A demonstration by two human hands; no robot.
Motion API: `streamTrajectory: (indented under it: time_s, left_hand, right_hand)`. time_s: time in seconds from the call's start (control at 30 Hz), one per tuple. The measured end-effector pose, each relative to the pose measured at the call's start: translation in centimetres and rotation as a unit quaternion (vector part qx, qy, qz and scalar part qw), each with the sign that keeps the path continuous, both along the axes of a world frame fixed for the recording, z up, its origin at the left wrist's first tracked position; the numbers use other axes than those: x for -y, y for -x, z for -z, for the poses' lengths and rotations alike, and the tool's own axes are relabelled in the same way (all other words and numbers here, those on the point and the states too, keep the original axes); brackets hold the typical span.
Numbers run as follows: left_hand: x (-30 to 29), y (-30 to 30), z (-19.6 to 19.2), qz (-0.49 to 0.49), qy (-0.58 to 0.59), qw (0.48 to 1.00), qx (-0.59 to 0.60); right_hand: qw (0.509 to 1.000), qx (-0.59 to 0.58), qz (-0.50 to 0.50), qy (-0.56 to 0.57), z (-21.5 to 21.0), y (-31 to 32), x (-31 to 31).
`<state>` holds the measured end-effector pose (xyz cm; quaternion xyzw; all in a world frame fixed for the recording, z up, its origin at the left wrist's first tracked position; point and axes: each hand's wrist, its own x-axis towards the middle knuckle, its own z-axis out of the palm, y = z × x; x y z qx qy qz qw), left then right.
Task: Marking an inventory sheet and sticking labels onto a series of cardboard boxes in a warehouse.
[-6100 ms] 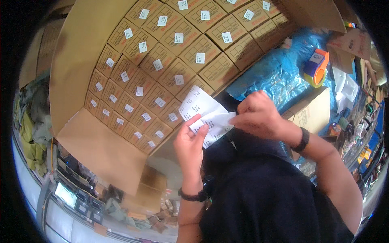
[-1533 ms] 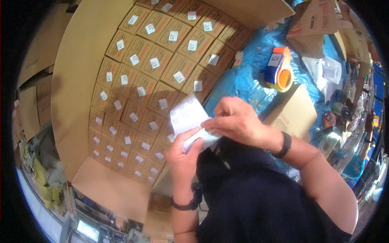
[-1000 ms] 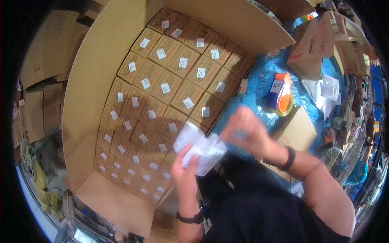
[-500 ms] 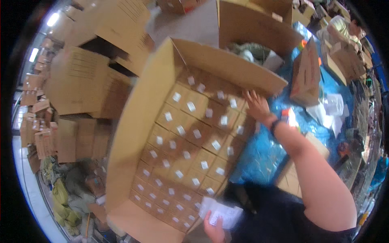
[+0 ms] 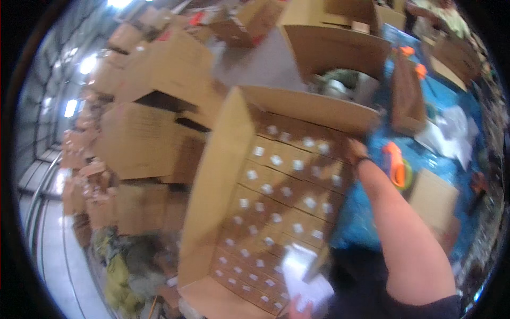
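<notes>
A large open carton stands in front of me, packed with several rows of small brown boxes, each bearing a white label. My right arm stretches out over its right side, and my right hand, a dark band on its wrist, rests at the far right corner by the raised far flap. Motion blur hides the fingers. At the bottom edge only a sliver of my left hand shows, holding a white sheet of paper above the carton's near right corner.
Blue plastic sheeting covers the surface to the right, with an orange tape dispenser, a small brown box and white bags on it. Stacks of cartons rise on the left. Another open carton stands behind.
Both hands held the paper together earlier. My right hand has let go and reached out to the carton's far right corner, my left hand has dropped low with the paper, and my view has swung upward.
</notes>
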<state>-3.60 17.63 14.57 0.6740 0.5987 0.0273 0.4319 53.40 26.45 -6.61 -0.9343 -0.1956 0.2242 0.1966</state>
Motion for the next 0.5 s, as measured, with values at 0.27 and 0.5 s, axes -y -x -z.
streamTrajectory:
  time_s: [0.27,0.5]
  left_hand:
    - [-2.4,-3.6,4.3,0.020,-0.088,0.979,0.180]
    - [-6.8,-9.1,3.7,-0.017,-0.145,0.956,0.255]
  right_hand:
    - [0.985,0.117,-0.105,0.071,-1.8,5.3,3.5]
    - [0.996,0.087,0.031,0.021,4.5,-0.9,3.9]
